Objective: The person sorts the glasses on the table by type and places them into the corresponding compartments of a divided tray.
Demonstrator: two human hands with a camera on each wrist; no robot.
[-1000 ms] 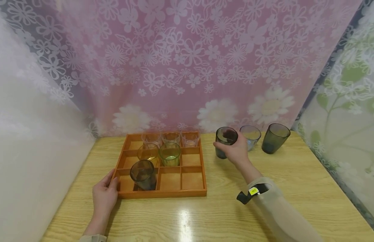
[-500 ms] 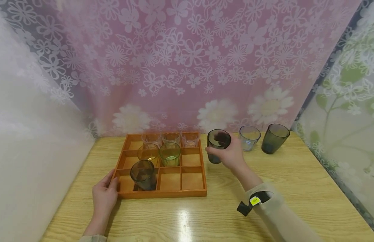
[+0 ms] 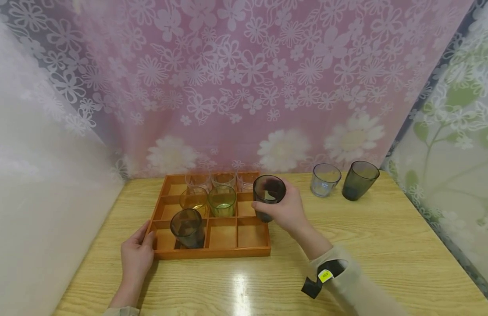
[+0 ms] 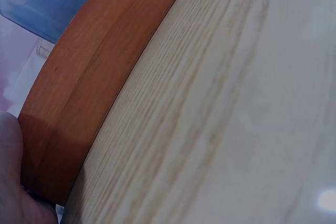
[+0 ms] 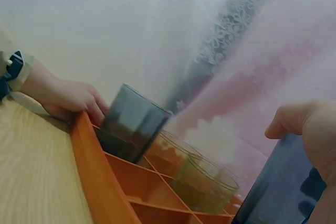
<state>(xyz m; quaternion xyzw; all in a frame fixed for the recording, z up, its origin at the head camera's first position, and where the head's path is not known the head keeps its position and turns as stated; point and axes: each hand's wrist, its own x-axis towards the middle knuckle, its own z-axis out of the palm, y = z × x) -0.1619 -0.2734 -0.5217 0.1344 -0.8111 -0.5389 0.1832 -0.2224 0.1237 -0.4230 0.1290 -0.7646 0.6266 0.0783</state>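
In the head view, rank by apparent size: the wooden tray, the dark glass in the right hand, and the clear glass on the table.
1. wooden tray
2. dark glass gripped by the right hand
3. clear glass, smallest, though it stands farther back, so the gap is unsure.

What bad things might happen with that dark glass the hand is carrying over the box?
The right hand holds the dark glass by its side, above the right edge of the wooden tray. Its base might catch on that rim or on a divider and tip. It might also knock the green glass or the clear glasses in the back row. The left hand only rests on the tray's corner, so a bump may shift the tray.
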